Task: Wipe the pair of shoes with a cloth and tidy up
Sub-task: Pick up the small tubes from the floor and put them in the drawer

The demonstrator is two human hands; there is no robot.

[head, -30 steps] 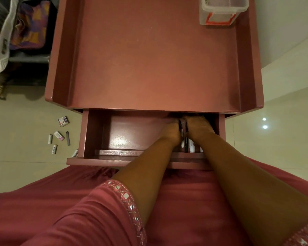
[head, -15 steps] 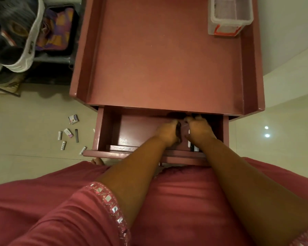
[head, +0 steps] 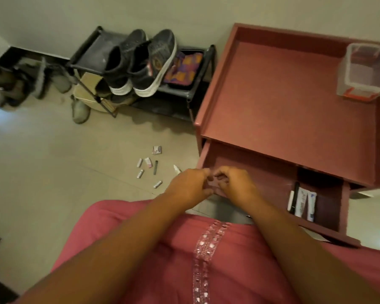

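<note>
Shoes, a dark grey knit pair with white soles (head: 140, 62), sit on the black rack well beyond the fingers. Both the left hand (head: 188, 186) and right hand (head: 236, 185) curl fingertip to fingertip; what they pinch I cannot tell. Small tubes and packets (head: 149, 166) still litter the floor just left of the fingers, and the red open drawer (head: 272, 185) sits to their right, so tidying seems unfinished.

Pale wall (head: 53, 14), beige tiled floor (head: 42, 161), black rack (head: 86, 62) — pink cabinet (head: 283, 102), drawer (head: 272, 181) open
</note>
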